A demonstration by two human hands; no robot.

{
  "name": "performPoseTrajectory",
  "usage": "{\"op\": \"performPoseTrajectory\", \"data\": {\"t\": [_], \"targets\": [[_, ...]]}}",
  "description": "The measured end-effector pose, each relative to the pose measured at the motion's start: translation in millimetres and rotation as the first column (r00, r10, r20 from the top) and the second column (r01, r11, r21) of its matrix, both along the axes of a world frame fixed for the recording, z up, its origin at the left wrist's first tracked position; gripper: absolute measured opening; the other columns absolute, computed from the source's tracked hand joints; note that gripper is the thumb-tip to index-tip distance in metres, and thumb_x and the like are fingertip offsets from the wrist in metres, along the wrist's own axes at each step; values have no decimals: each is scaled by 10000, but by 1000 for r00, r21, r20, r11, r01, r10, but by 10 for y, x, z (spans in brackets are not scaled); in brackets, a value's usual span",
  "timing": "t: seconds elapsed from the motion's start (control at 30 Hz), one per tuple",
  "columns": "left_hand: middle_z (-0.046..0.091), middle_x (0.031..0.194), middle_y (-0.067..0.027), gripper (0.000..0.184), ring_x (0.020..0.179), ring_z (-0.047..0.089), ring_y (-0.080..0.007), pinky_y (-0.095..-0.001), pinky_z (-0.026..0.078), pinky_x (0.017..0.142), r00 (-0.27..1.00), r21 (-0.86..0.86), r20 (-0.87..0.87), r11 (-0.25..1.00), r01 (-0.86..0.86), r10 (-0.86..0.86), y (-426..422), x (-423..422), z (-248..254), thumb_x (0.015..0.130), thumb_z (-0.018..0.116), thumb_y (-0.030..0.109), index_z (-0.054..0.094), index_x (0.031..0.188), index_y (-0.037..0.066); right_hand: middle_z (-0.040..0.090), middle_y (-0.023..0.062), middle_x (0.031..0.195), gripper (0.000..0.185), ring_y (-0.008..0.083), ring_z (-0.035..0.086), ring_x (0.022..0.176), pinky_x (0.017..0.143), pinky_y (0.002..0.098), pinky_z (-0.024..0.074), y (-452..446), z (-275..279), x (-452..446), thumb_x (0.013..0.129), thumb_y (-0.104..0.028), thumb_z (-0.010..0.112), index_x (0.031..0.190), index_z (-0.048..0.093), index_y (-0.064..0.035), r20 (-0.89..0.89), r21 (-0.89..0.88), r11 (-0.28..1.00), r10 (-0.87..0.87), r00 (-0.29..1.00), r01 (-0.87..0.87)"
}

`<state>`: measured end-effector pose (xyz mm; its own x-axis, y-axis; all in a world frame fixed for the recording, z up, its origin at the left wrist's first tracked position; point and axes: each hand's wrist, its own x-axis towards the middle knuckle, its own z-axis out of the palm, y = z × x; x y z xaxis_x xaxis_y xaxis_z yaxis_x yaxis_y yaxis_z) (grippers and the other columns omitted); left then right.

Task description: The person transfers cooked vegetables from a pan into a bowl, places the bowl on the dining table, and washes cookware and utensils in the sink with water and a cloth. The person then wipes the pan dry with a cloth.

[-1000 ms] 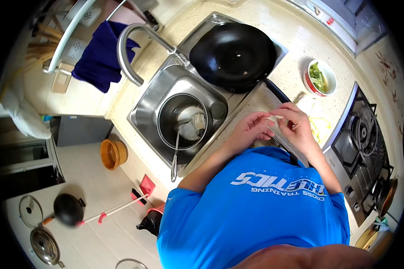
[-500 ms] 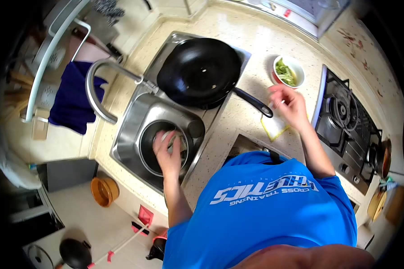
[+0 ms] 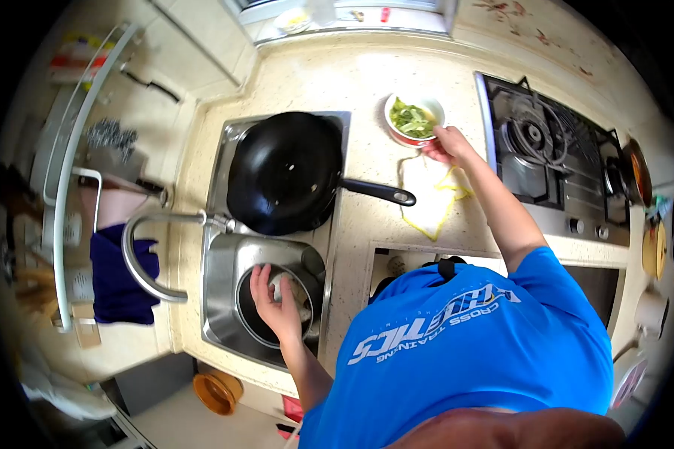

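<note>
My left hand [image 3: 281, 310] hovers over a dark pot [image 3: 245, 303] in the sink basin, its fingers stretched and apart. Something pale and greyish lies inside the pot, partly hidden behind that hand. At the counter, my right hand [image 3: 448, 144] grips the near right side of a small white and red bowl [image 3: 405, 140]. Chopped green vegetables [image 3: 410, 118] sit in the bowl with some liquid. A white cloth with a yellow edge [image 3: 424, 202] lies just below this hand.
A black wok [image 3: 284, 172] rests on the sink's far side, its handle [image 3: 380, 191] reaching over the counter. The curved faucet [image 3: 131, 251] stands left of the basin. To the right is a gas stove [image 3: 532, 142]; a dark blue cloth [image 3: 123, 277] hangs at the left.
My right hand has moved from above the cloth to the bowl and taken hold of its side. The left hand's fingers have lifted and spread over the pot. The camera view has turned.
</note>
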<state>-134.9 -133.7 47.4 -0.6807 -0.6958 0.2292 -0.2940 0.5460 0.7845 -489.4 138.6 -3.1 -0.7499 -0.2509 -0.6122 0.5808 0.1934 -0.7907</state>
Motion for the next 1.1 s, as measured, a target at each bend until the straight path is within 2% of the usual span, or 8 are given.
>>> {"op": "performPoseTrajectory", "data": {"t": [0.23,0.37,0.47,0.53,0.6,0.73,0.93,1.1], "targets": [[573,1022,-76,294,881,550,-130,-227,430,772,904,384,-199,818,427,-379,347,-427,138,803,516,-30,526,1096,-11,593,190,654,306,190,589,492,418,259,521,-2,187,207,869,-128,378,828,489,154,-97,-32,975,-223,970,221],[572,995,-55,274,845,538,-89,-189,419,734,541,492,-95,433,755,-835,970,-871,274,801,529,15,552,1074,22,606,179,655,342,161,573,462,405,240,500,373,362,432,881,-165,384,844,482,161,-171,-86,967,-250,953,238],[490,1161,-142,306,1080,478,-247,-316,382,890,302,234,-248,246,941,-921,1493,-1225,-22,818,534,79,521,1119,22,614,170,670,303,134,559,450,382,215,462,735,627,789,869,-157,389,914,494,123,-207,-142,953,-293,934,268],[398,1235,-196,367,1142,401,-337,-371,333,941,286,175,-205,253,952,-936,1797,-1457,-370,819,541,114,477,1171,34,617,156,675,294,121,545,439,368,205,433,1009,749,1081,868,-160,383,940,500,100,-247,-124,942,-333,910,311],[281,1283,-264,448,1180,286,-446,-490,271,961,608,-241,168,566,789,-776,2043,-1694,-534,815,556,210,431,1218,61,597,150,656,278,116,500,415,368,197,404,1274,894,1391,823,-124,372,924,496,103,-253,-116,933,-359,898,341],[138,1353,-300,581,1253,76,-492,-603,142,979,684,-259,479,656,709,-550,2291,-2159,-804,812,505,424,372,1286,116,587,142,643,282,120,494,412,356,211,405,1841,968,2020,786,-117,353,914,500,86,-219,-88,902,-431,875,422],[226,1326,-234,474,1206,216,-413,-632,222,901,904,-216,395,940,265,-165,2303,-3198,-812,782,529,444,519,1145,139,584,137,665,303,145,550,442,385,233,470,2468,1099,2815,790,-93,360,1027,443,77,-96,-33,819,-573,814,572],[399,1208,-156,328,1137,336,-311,-565,319,811,942,-485,312,833,268,-122,2375,-3336,-1035,737,592,340,557,982,125,564,133,666,303,151,558,446,381,228,468,2850,972,3263,807,-108,378,1040,429,79,-74,-36,793,-608,790,608]]}}
